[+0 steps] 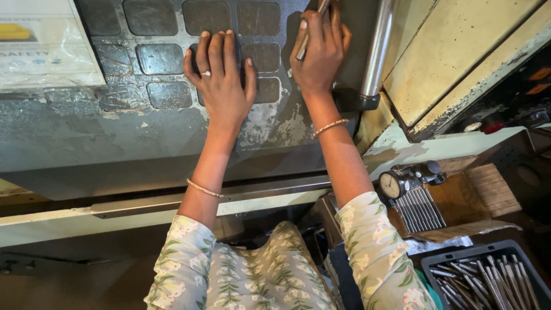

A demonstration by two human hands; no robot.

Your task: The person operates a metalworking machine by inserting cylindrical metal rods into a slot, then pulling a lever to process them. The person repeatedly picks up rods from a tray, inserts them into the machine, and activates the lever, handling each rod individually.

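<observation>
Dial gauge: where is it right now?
In the head view the dial gauge sits at right, beside the person's right forearm, next to a row of metal pins and above the dark tray of rods.

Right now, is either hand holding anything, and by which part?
Right hand grips a thin metal rod around its middle; left hand lies flat, holding nothing.

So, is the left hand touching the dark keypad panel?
Touching. The head view shows the left hand lying flat, palm down, on the keypad panel, with no gap visible.
</observation>
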